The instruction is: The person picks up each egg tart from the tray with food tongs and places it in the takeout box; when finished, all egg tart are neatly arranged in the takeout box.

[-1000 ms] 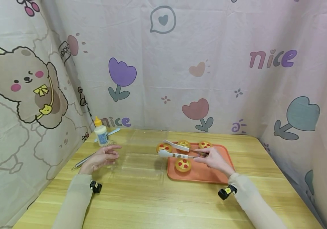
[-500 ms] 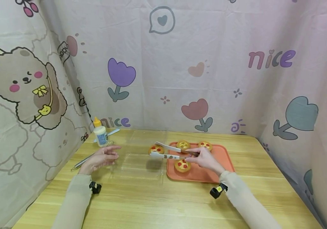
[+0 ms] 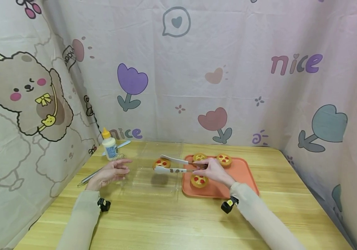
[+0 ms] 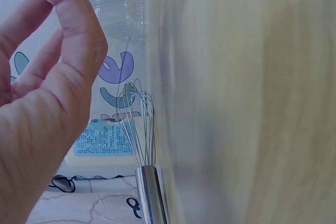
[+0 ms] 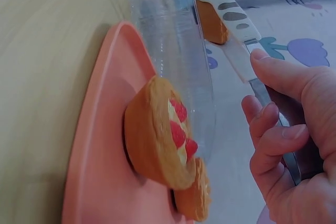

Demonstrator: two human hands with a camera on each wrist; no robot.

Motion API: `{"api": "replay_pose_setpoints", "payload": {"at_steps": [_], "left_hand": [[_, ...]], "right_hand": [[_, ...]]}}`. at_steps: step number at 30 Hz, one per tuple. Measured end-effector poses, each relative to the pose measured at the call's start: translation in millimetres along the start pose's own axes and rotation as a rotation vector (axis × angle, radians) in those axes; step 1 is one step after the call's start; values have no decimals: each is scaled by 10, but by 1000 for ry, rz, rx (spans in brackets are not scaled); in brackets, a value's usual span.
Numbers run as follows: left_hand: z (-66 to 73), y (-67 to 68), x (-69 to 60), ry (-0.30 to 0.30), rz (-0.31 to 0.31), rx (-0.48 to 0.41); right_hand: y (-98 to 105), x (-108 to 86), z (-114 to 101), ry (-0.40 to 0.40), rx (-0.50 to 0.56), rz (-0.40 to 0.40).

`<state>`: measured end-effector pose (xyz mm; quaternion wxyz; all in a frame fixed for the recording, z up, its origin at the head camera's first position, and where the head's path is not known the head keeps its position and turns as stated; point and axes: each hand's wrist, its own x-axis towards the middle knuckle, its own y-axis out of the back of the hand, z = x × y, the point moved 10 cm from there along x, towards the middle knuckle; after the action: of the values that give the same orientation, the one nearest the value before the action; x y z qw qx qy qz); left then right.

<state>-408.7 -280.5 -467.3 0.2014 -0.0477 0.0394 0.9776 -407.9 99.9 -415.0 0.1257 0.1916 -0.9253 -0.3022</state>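
My right hand point(image 3: 211, 169) grips a pair of tongs point(image 3: 175, 170) with white, brown-spotted ends. Between these ends is a toy tart point(image 3: 161, 163) with red toppings, raised over the clear plastic box point(image 3: 153, 187), its shadow below. My left hand point(image 3: 111, 173) is at the box's left side; in the left wrist view its thumb and finger seem to pinch the thin clear edge. On the orange tray point(image 3: 228, 187) sit a front tart point(image 3: 199, 180), a back-left tart point(image 3: 200, 158), partly behind the tongs and right hand, and a back-right tart point(image 3: 224, 159).
A whisk point(image 4: 149, 187) lies left of the left hand, its handle point(image 3: 87, 177) showing in the head view. Behind it stand a white bottle with a yellow cap point(image 3: 109, 146) and a pale blue flat stick point(image 3: 124, 143). A patterned curtain point(image 3: 172, 86) borders the table.
My right hand has moved left, carrying the tart in the tongs from the tray's left edge to over the clear box. The left hand has stayed in place.
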Motion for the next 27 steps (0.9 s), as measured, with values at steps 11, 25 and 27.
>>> {"api": "replay_pose_setpoints", "payload": {"at_steps": [11,25,27], "left_hand": [[1,29,-13,8,15,23],[-10,21,-5,16,28,48],[-8,17,-4,13,27,41]], "right_hand": [[-190,151,-127,49,-30,-39],[-473,355,-293,126,-84,-53],[-516,379,-300,134,-96,-58]]}}
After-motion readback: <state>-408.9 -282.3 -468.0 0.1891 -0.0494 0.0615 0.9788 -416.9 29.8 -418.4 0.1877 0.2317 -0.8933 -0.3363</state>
